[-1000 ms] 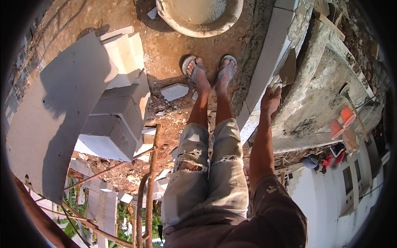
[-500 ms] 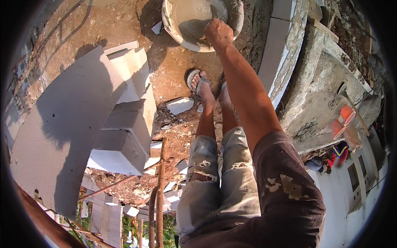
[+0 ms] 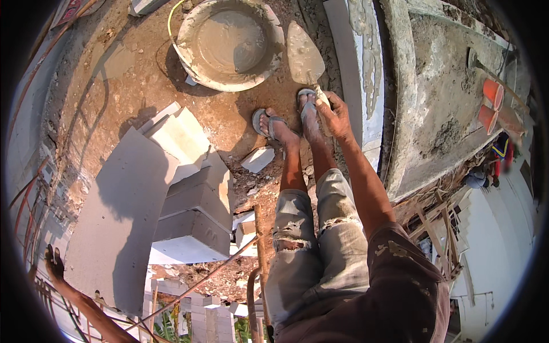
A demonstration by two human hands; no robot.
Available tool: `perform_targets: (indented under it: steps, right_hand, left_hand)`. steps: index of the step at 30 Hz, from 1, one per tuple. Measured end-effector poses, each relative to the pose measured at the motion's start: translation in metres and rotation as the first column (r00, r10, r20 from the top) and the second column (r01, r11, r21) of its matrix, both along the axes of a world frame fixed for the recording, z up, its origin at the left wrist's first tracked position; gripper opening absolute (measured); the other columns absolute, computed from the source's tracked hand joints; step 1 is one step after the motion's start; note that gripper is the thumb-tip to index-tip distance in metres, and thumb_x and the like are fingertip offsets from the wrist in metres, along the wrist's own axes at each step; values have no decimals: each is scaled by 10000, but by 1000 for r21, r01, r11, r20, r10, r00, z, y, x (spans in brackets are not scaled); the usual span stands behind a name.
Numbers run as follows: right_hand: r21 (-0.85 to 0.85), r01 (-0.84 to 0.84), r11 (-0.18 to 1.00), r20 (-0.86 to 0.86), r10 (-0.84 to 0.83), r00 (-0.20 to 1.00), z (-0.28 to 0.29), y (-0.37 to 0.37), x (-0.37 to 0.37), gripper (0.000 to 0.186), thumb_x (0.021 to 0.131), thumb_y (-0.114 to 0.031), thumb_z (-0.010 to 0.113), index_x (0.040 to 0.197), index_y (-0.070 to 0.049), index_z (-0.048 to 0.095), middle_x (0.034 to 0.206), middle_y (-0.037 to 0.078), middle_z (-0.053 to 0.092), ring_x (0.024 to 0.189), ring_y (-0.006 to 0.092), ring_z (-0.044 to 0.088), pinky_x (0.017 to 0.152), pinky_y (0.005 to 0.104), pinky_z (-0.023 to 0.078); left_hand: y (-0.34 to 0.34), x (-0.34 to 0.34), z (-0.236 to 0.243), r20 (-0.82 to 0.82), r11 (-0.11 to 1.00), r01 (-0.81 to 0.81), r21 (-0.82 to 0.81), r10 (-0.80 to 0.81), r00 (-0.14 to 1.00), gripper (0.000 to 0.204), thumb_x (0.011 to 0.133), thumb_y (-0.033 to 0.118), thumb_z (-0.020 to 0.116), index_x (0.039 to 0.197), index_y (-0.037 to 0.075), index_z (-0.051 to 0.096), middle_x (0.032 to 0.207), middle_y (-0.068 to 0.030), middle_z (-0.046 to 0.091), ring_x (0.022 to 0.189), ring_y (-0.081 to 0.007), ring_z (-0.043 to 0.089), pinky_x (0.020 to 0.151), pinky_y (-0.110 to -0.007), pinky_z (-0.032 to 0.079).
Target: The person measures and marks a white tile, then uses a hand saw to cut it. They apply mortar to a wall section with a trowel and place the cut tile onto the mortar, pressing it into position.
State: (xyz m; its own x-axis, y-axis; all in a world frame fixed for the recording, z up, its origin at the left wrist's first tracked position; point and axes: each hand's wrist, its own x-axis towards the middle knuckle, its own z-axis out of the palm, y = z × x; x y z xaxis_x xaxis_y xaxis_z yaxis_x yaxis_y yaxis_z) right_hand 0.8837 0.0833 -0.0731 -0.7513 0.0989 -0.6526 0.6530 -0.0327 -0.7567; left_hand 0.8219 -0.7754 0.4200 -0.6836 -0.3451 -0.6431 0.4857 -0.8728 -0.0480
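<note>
My right hand (image 3: 336,117) grips the handle of a trowel (image 3: 304,52), whose flat blade is coated with grey mortar, just right of a round tub (image 3: 231,41) of wet mortar. Beside the blade is a low wall of pale blocks (image 3: 344,63), a strip of wet mortar along its top (image 3: 369,57). My left hand (image 3: 55,263) is at the far left with fingers apart, beside a large grey block (image 3: 123,211); I cannot tell whether it touches it.
Stacked blocks (image 3: 191,197), broken pieces (image 3: 257,159) and wooden poles (image 3: 257,223) lie around my legs. A rough concrete structure (image 3: 440,103) stands right, with orange containers (image 3: 493,92) and a long-handled tool (image 3: 486,71). A person (image 3: 502,160) is beyond.
My right hand has moved from inside the tub back down and right, bringing the trowel out, blade covered in mortar. My left hand has come into view at the left; the view has shifted.
</note>
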Motion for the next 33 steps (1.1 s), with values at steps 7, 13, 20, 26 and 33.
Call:
perform_targets:
  steps: [7,13,20,26,33]
  right_hand:
    - [571,141,809,-11,-164,986,26,114,156,404,933,-293,709,1183,18,640,967,85,681,877,192,630,786,331,498]
    - [821,-238,519,309,-53,950,23,141,246,424,928,-324,693,1210,-13,631,1081,216,668,967,391,661,831,411,529]
    - [885,-291,363,308,14,951,31,136,324,364,985,-268,613,1228,2,591,1110,205,643,982,396,645,828,436,522]
    - [908,-148,392,198,-89,976,18,138,275,386,970,-295,629,1244,-28,572,1107,197,623,969,396,642,789,456,526]
    - [958,-110,265,123,-34,992,-4,152,174,451,936,-382,643,1282,-104,564,1173,144,639,1013,389,660,764,480,555]
  left_hand:
    - [108,-47,-56,926,-127,941,-313,178,332,571,1064,359,284,1562,83,236,1629,-77,187,1495,-270,212,1236,-442,163]
    - [146,-65,-26,880,-541,836,92,437,186,768,1025,545,383,1511,-49,347,1550,-223,386,1398,-369,423,1186,-493,307]
    - [186,-56,-50,841,-662,728,177,486,238,1204,760,782,627,1501,-106,291,1519,-306,377,1403,-400,410,1161,-503,344]
    - [85,-52,-10,836,-773,554,309,499,229,1094,822,707,613,1482,-111,310,1511,-270,417,1355,-395,474,1122,-500,402]
    - [81,-49,-9,800,-890,110,442,447,400,977,882,671,546,1472,-84,358,1493,-244,457,1333,-382,504,1124,-483,406]
